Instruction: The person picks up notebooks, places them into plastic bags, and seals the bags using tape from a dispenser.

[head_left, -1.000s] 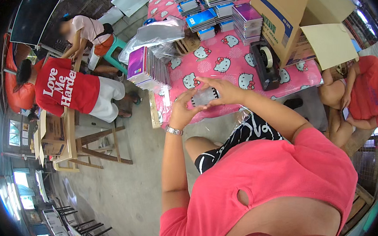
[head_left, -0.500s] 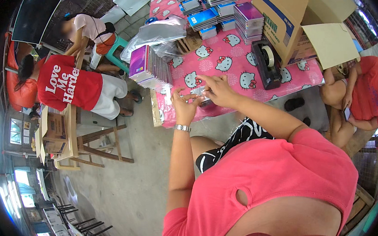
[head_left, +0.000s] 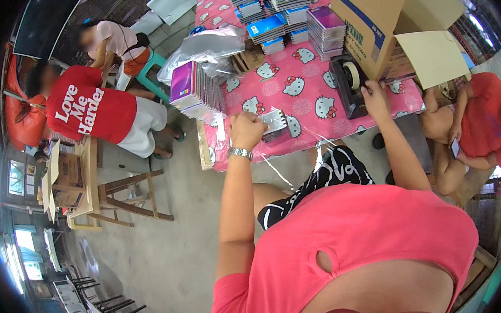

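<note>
The left hand (head_left: 247, 130) has its grip clamped on the left side of a small spiral notebook (head_left: 274, 121), which is at the near part of the pink-covered worktop (head_left: 311, 100), binding to the right. Right of it, the right hand (head_left: 375, 98) is at the near end of a black tape dispenser (head_left: 342, 90); whether its grip is together or apart, I cannot tell. A cardboard box (head_left: 369, 23) stands just beyond the dispenser, and a purple-topped stack (head_left: 195, 90) stands far left of the notebook.
</note>
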`<state>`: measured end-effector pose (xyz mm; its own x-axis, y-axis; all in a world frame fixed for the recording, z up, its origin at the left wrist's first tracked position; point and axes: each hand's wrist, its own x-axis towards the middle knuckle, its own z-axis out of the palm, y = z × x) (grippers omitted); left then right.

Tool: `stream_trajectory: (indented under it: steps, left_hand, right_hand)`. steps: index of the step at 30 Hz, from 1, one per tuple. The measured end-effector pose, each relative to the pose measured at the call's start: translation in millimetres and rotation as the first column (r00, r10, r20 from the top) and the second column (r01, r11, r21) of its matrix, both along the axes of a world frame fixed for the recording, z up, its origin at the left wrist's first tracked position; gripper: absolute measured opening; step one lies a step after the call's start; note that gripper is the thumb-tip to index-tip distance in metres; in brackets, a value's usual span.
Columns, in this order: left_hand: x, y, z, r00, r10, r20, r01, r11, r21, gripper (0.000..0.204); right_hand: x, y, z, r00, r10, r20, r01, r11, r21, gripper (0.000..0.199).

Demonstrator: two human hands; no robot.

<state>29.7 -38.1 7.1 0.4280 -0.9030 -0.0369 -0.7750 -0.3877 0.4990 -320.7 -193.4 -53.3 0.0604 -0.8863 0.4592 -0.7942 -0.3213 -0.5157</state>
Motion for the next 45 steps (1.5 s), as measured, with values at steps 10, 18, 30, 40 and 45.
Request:
stream_trajectory:
  steps: [10, 18, 30, 40, 45]
  left_hand:
    - [24.7, -4.2, -22.2, 0.912, -0.19, -0.362, 0.097, 0.961, -0.261, 0.038]
    - [20.3, 12.4, -27.0, 0.827, -0.132, -0.547, 0.005, 0.974, -0.228, 0.041]
    - [8.6, 9.8, -63.1, 0.661, -0.133, -0.739, -0.222, 0.906, -0.361, 0.027]
    - [-11.7, 14.5, -56.9, 0.662, -0.171, -0.73, -0.261, 0.86, -0.438, 0.024]
    - [-8.0, 12.3, -56.6, 0.694, -0.169, -0.7, -0.24, 0.862, -0.446, 0.024]
  right_hand:
    - [-17.4, 4.5, -2.4, 0.744, -0.232, 0.627, -0.352, 0.662, 0.662, 0.012]
    - [-13.5, 2.3, -11.5, 0.575, -0.401, 0.713, -0.41, 0.613, 0.675, 0.013]
    - [-15.9, 50.9, -29.3, 0.293, -0.222, 0.93, -0.533, 0.77, 0.352, 0.002]
    - [25.1, 66.0, -72.3, 0.019, -0.671, 0.741, -0.911, 0.294, 0.289, 0.002]
    - [133.1, 38.1, 43.7, 0.205, 0.036, 0.978, -0.978, -0.04, 0.207, 0.012]
